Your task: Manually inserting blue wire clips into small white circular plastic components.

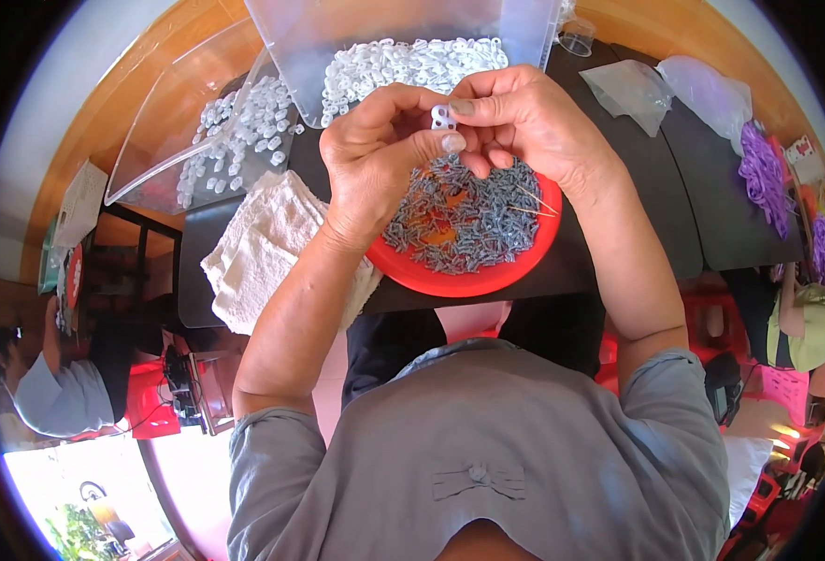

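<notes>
Between my two hands is a small white plastic piece with round holes (443,118). My left hand (380,140) pinches it from the left with thumb and finger. From the right, my right hand (515,112) closes on it too, its thumb against the upper edge. Both hands are raised over a red bowl (468,284) full of small dark grey pieces (464,220). Whether a grey piece is also between my fingers is hidden. Two thin sticks (534,208) lie across the bowl's right side.
A clear bin (286,56) beyond my hands holds many white pieces (403,70). More white pieces (244,126) lie in a tilted clear box at left. A white towel (263,243) rests beside my left forearm. Clear bags (707,89) and purple strands (765,178) lie right. Other people sit at both sides.
</notes>
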{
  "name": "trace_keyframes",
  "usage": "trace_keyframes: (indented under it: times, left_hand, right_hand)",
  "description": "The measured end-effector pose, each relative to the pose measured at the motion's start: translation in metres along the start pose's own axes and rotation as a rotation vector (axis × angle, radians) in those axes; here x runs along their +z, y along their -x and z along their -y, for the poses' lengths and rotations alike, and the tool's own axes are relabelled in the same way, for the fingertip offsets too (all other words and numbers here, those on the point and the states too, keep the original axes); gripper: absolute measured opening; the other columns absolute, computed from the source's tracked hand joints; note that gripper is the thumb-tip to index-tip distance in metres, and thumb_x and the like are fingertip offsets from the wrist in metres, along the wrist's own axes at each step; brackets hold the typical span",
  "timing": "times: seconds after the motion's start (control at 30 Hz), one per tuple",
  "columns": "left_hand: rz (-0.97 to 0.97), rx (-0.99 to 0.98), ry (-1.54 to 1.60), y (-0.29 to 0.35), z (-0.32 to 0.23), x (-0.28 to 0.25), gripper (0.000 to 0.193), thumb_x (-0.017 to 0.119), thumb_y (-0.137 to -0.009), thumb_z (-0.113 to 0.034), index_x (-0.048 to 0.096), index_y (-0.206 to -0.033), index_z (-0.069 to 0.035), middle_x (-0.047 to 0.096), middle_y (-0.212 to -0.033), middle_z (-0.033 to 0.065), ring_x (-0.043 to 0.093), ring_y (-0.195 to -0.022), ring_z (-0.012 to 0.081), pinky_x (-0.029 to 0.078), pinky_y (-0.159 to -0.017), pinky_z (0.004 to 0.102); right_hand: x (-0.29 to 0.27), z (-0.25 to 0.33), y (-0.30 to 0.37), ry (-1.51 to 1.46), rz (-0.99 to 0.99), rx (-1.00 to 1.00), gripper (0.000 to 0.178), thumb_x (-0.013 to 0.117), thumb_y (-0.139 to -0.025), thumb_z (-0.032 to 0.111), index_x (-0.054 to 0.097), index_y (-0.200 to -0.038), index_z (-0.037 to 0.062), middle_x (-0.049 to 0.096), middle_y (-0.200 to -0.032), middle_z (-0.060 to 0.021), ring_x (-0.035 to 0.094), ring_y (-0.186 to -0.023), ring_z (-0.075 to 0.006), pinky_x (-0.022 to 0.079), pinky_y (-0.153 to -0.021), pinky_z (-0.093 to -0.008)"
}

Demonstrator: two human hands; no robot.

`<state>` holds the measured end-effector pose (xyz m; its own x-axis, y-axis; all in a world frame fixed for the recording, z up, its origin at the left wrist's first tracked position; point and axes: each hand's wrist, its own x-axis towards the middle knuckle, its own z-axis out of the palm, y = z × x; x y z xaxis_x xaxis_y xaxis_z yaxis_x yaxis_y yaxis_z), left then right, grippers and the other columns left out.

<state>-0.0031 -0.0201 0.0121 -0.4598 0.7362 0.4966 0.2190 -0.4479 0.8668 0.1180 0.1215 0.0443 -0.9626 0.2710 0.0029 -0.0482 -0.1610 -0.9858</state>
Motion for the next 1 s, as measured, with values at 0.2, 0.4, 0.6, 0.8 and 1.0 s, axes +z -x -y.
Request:
trace_keyframes:
  times: [0.2,0.4,0.6,0.8,1.0]
  left_hand:
    - [-0.060,0.025,0.055,0.007,-0.006,0.004,0.020,0.073,-0.076,0.008,0.066,-0.094,0.003,0.067,-0.082,0.0057,0.064,-0.074,0.0109,0.054,-0.068,0.0227]
    - [-0.044,0.048,-0.028,0.009,-0.006,0.001,0.019,0.074,-0.077,0.006,0.066,-0.094,0.002,0.067,-0.079,0.0072,0.065,-0.075,0.0110,0.054,-0.069,0.0235]
    - [-0.061,-0.007,-0.009,0.006,-0.002,-0.001,0.020,0.073,-0.076,0.008,0.066,-0.093,0.002,0.067,-0.080,0.0069,0.064,-0.075,0.0114,0.055,-0.070,0.0245]
    - [-0.087,0.018,0.139,0.001,0.007,0.002,0.019,0.071,-0.078,0.010,0.065,-0.094,0.002,0.068,-0.085,0.0066,0.063,-0.076,0.0110,0.054,-0.070,0.0245]
    - [-0.469,0.209,-0.072,-0.012,-0.027,-0.022,0.015,0.071,-0.077,0.005,0.064,-0.090,0.006,0.066,-0.074,0.0091,0.060,-0.061,0.0110,0.047,-0.050,0.0227]
  right_hand:
    - [0.009,-0.003,0.003,-0.043,-0.020,0.025,0.018,0.066,-0.089,0.015,0.063,-0.086,-0.0025,0.061,-0.065,-0.0064,0.057,-0.046,-0.0129,0.035,-0.039,-0.0180]
    - [0.011,-0.004,0.003,-0.056,0.020,0.003,0.018,0.066,-0.089,0.016,0.063,-0.086,-0.0022,0.061,-0.065,-0.0054,0.056,-0.047,-0.0110,0.033,-0.038,-0.0172]
    - [0.007,-0.011,-0.002,-0.118,0.054,-0.011,0.017,0.063,-0.088,0.013,0.063,-0.083,-0.0032,0.060,-0.065,-0.0068,0.058,-0.046,-0.0148,0.034,-0.038,-0.0187]
    - [0.009,-0.009,-0.004,-0.068,-0.002,-0.058,0.020,0.062,-0.091,0.017,0.064,-0.086,-0.0016,0.058,-0.065,-0.0041,0.057,-0.049,-0.0128,0.034,-0.041,-0.0186]
    - [-0.003,-0.014,-0.010,0.434,-0.236,-0.196,0.018,0.062,-0.090,0.017,0.066,-0.088,0.0001,0.056,-0.066,0.0004,0.051,-0.054,-0.0074,0.038,-0.049,-0.0202]
